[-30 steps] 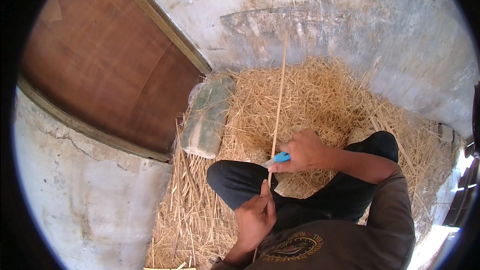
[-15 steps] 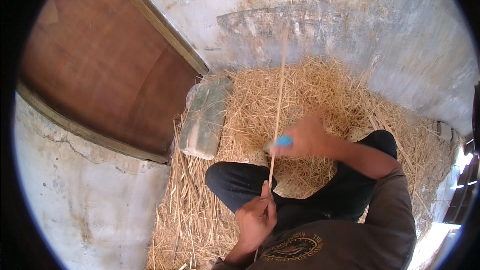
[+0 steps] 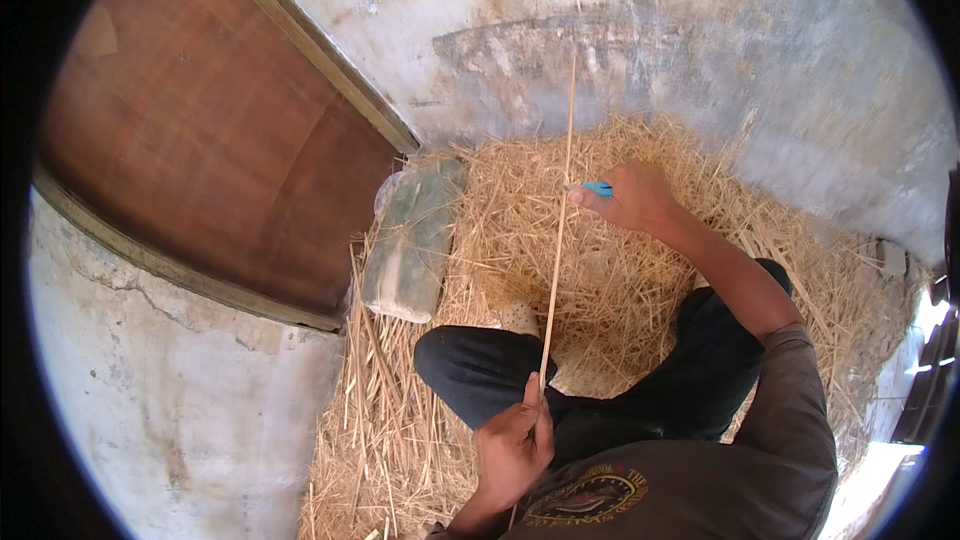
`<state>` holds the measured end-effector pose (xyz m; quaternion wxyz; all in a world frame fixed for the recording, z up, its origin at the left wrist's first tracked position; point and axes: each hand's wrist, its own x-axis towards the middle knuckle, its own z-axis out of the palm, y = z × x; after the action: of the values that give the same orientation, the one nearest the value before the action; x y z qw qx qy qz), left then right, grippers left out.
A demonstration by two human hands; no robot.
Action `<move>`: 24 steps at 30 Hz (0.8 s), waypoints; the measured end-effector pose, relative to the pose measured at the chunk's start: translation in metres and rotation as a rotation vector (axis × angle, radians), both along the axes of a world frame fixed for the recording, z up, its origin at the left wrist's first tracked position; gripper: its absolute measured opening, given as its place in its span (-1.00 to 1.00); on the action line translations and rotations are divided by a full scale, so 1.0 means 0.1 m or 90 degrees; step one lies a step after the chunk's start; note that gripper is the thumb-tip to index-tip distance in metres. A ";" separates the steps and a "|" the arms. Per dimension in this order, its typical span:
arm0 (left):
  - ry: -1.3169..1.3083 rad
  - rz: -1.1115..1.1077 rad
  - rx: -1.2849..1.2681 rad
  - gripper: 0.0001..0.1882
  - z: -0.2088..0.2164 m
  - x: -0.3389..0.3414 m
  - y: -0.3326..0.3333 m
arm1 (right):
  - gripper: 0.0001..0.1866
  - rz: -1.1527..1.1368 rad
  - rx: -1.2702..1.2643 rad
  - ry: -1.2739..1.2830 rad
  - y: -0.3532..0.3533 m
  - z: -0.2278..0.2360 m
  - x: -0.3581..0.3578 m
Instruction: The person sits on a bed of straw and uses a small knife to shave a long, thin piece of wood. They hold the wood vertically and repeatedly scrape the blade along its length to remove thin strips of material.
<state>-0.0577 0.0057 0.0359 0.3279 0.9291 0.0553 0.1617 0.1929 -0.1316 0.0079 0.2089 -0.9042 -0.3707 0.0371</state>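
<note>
A long, thin, pale strip (image 3: 556, 275), bamboo-like, runs from my lap up toward the wall. Low in the middle, my left hand (image 3: 513, 445) is closed around its near end, thumb along it. My right hand (image 3: 637, 200) reaches out over the straw, closed on a small blue-handled knife (image 3: 598, 188). The knife's short metal end meets the strip about two-thirds of the way up, with my right thumb close against the strip. Most of the blade is hidden or too small to make out. The strip's far end stands in front of the wall.
Loose straw and shavings (image 3: 510, 190) cover the floor around my crossed legs (image 3: 690, 370). A worn greenish-grey block (image 3: 415, 240) lies at the left, by a brown door panel (image 3: 220, 140) in a wooden frame. A stained plaster wall (image 3: 700, 60) rises ahead.
My right hand with the knife has moved away from me, up along the strip. The left hand has stayed almost in place on the near end.
</note>
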 end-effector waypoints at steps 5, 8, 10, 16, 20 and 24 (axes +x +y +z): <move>-0.032 -0.021 -0.028 -0.67 -0.11 -0.02 0.04 | -0.15 0.054 0.043 -0.084 -0.01 0.03 0.09; 0.003 -0.014 -0.022 -0.67 0.00 -0.06 0.00 | -0.18 -0.063 0.061 -0.061 -0.04 0.02 0.38; 0.017 -0.017 -0.008 -0.67 0.04 -0.05 0.00 | -0.18 -0.143 0.042 -0.059 -0.10 -0.01 0.58; 0.019 -0.023 -0.005 -0.72 -0.03 -0.03 -0.02 | -0.16 -0.010 -0.005 -0.120 -0.05 -0.02 0.34; 0.034 -0.066 -0.012 -0.71 -0.04 -0.09 -0.02 | -0.14 -0.202 0.013 -0.055 -0.31 0.02 1.03; 0.016 -0.066 -0.009 -0.78 -0.06 -0.10 -0.06 | -0.15 -0.256 -0.055 -0.052 -0.45 0.02 1.35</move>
<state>-0.0672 -0.0003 0.0303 0.3416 0.9304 0.0121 0.1321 0.3276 -0.1768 0.0099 0.1578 -0.9688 -0.1894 -0.0260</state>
